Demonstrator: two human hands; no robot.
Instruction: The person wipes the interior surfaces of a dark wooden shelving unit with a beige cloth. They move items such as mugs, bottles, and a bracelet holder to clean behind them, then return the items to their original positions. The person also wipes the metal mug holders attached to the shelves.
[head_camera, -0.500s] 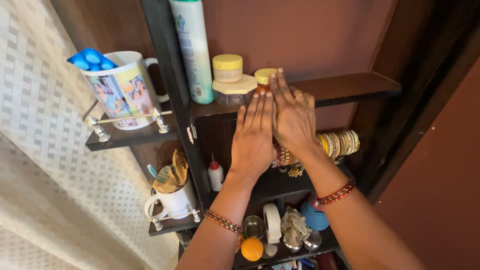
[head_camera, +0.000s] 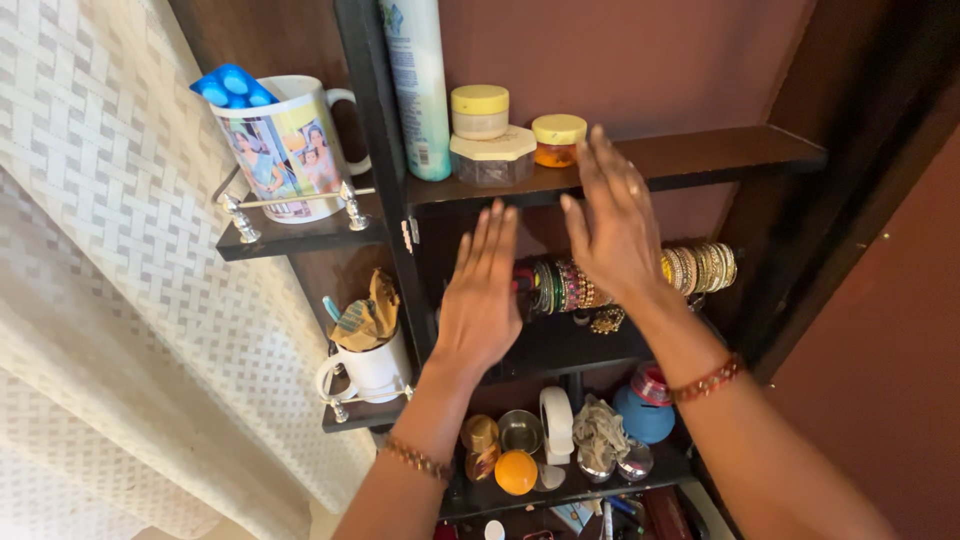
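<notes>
I read left hand (head_camera: 480, 300) flat, released | right hand (head_camera: 618, 225) released, before bangle rod (head_camera: 640, 275) | above rod: photo mug (head_camera: 285, 150) holding blue pill strips (head_camera: 232, 86)

Hands: two, a left hand (head_camera: 480, 305) and a right hand (head_camera: 615, 225), both flat with fingers spread.
Wrist bracelets: two, one on each wrist.
Mugs: two on the left shelves, a picture mug (head_camera: 285, 150) far and a white mug (head_camera: 372, 370) near.
Blue blister packs: one (head_camera: 232, 85), standing in the picture mug.
Spray cans: one tall can (head_camera: 418, 85).
Yellow-lidded jars: two, a pale jar (head_camera: 480, 110) and an orange-filled jar (head_camera: 557, 140).
Octagonal boxes: one (head_camera: 492, 158).
Bangle rows: one long stack (head_camera: 700, 268); single bangles too many to count.
Blue round pots: one (head_camera: 643, 412).
Orange balls: one (head_camera: 516, 472).
</notes>
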